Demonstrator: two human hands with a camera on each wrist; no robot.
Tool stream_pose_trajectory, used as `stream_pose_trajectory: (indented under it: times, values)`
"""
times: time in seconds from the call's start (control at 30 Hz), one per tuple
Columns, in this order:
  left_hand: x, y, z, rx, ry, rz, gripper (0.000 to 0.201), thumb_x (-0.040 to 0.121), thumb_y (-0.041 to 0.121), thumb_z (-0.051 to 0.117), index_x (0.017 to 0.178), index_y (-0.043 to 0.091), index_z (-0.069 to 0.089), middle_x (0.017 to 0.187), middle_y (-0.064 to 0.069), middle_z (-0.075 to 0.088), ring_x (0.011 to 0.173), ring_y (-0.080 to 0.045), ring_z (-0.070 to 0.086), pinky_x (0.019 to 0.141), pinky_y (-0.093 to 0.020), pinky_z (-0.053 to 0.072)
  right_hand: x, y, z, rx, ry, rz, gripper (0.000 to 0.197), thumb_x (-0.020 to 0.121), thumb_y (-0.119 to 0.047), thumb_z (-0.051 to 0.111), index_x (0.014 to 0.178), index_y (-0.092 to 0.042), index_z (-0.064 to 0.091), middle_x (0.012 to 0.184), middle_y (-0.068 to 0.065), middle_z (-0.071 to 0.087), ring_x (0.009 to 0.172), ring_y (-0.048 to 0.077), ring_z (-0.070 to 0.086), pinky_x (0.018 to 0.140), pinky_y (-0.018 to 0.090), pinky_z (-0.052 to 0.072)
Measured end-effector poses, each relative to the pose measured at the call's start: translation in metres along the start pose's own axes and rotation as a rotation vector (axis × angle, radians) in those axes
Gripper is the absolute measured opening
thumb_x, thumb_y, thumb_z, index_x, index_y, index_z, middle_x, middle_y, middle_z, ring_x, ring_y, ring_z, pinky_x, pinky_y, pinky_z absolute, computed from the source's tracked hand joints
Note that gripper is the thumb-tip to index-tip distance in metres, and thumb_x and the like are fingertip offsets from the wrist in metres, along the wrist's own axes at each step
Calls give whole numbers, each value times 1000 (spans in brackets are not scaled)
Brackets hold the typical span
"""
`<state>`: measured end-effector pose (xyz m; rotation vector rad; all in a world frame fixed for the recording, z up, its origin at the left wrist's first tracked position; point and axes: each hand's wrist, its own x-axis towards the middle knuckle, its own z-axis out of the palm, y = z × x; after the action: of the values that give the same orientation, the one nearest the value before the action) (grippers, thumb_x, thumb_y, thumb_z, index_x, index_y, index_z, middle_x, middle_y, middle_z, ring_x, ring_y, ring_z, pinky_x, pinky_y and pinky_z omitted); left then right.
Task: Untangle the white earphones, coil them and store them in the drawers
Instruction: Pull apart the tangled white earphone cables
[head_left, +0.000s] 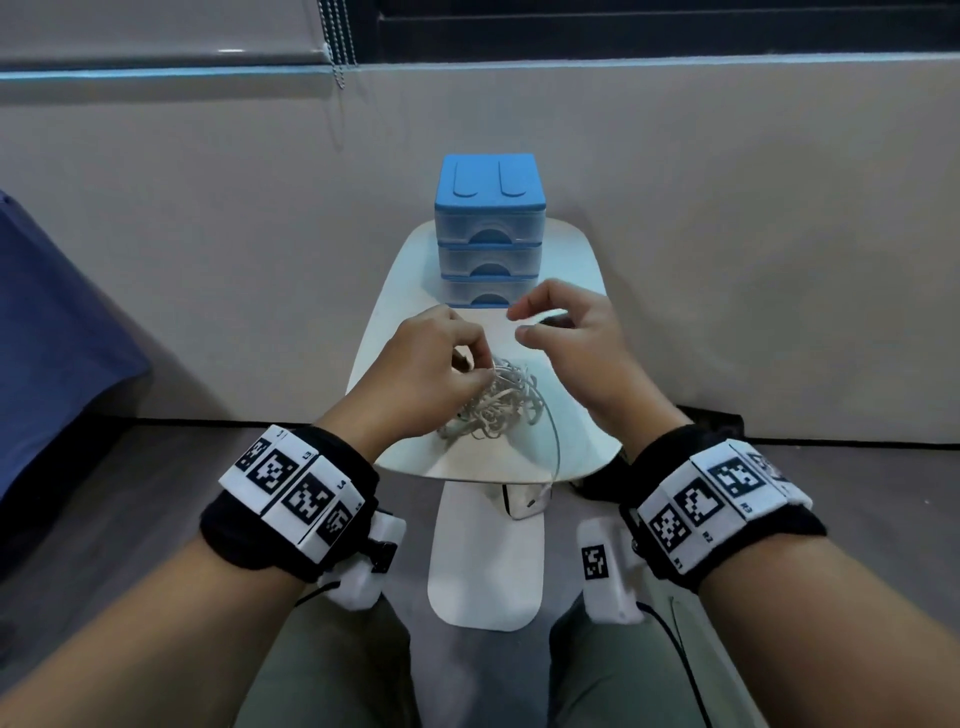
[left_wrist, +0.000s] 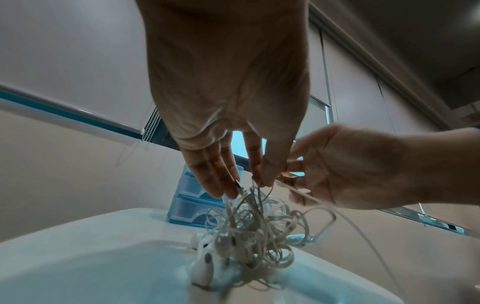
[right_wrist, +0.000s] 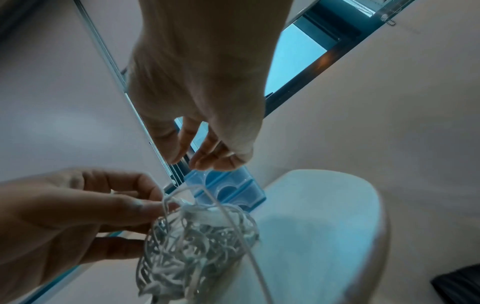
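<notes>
I see white earphones (head_left: 498, 400) on my white surface (head_left: 571, 291), blue drawers (head_left: 488, 228) with clear fronts, black wristbands (head_left: 291, 493) bearing black-and-white square markers, and olive trousers (head_left: 332, 670).

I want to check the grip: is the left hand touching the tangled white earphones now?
Touching. In the left wrist view the left hand pinches cable strands at the top of the tangled earphones with its fingers; the head view agrees.
</notes>
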<state>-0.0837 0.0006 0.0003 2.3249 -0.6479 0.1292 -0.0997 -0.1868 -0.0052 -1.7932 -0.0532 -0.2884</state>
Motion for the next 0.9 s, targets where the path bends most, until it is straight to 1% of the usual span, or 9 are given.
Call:
stream_pose_trajectory:
  times: [0.13,0.23,0.33,0.4,0.53,0.63,0.7,0.8,0.9]
  values:
    - [-1,2,-6,-35,82,29,16,85,16,80,78,26,69,97,4,64,88,-10,70,83,-41,59,-4,-8,4,-104,-274,-52,17,83,-5,77,95,-15,73,98,7,74,81,15,70,76,35,59]
    - [-3,5,-7,-100,193,27,12,91,17,73,82,21,66,90,8,68,82,-8,68,80,-37,58,-9,0,7,-197,-207,-70,7,88,-11,77,91,-15,73,90,5,74,71,11,68,67,34,57]
    - [-8,5,-1,-222,181,-1,10,99,19,64,90,18,61,84,8,68,75,-7,64,72,-30,54,-7,-1,9,-198,-139,-76,10,93,-18,72,83,-18,72,82,2,72,71,18,69,75,43,57]
    - [-11,0,6,-279,117,-23,10,101,20,62,91,19,59,82,10,66,73,-3,61,72,-26,49,-4,-8,10,-187,-112,-69,13,91,-18,71,79,-21,72,78,-2,71,71,15,70,78,43,58]
    - [-9,-9,9,-289,60,-30,14,99,25,67,86,22,62,84,9,69,82,-10,66,80,-32,55,-2,-26,11,-255,-153,-61,12,80,-11,72,76,-22,75,78,-5,73,72,9,63,75,34,56]
    - [-8,-9,7,-242,58,-16,14,95,22,72,82,19,66,80,7,71,80,-12,69,80,-33,57,-1,-31,10,-222,-278,71,11,72,-23,69,78,-14,72,80,4,71,77,15,61,73,36,50]
    - [-7,-7,5,-209,70,-20,13,92,19,75,81,17,69,80,6,73,81,-12,71,79,-32,57,-1,-29,9,-220,-282,99,17,75,-30,71,78,-14,69,78,4,69,75,16,60,71,37,49]
    - [-6,-3,-3,-210,93,-45,11,89,18,79,80,15,73,78,3,75,78,-13,73,75,-31,59,-4,-23,7,-294,-238,63,17,87,-26,75,79,-14,66,74,2,68,68,14,58,66,34,50]
    - [-3,2,-8,-264,91,-59,12,90,20,77,80,18,72,78,1,75,80,-21,73,81,-42,60,-7,-21,5,-282,-223,81,15,83,-22,74,73,-15,66,69,0,65,65,14,56,65,35,47]
